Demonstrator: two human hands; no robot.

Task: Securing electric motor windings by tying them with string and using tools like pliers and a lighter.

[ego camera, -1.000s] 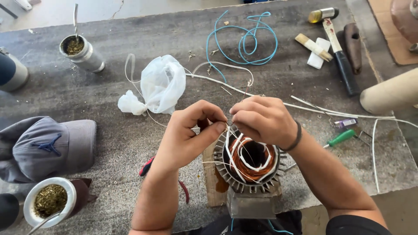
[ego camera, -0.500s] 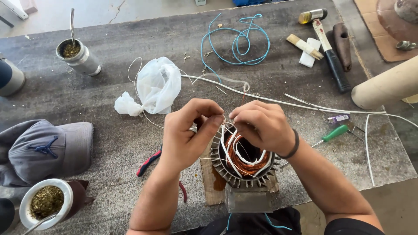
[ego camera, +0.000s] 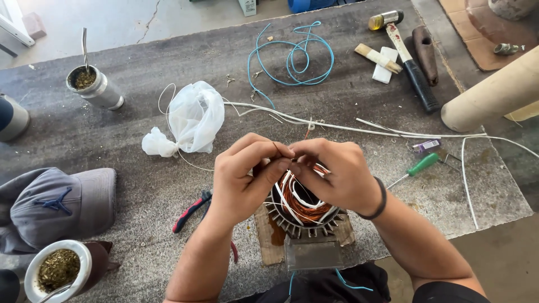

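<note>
Round motor part (ego camera: 303, 207) with copper wire on the desk (ego camera: 168, 62), just under both hands, left hand (ego camera: 244, 177) and right hand (ego camera: 337, 174) pinching one thin wire (ego camera: 277, 148) together above it

There is one view, from a camera on the person's head. It looks steeply down and forward over the bench (ego camera: 140, 73), close enough that the forearms enter from the bottom of the frame and both hands sit near its middle. The near edge of the bench runs along the bottom right, with bare floor (ego camera: 499, 252) beyond the right corner; the far edge lies along the top, with floor showing past it at upper left. The left edge falls outside the frame. No second view shares any part of this.
</note>
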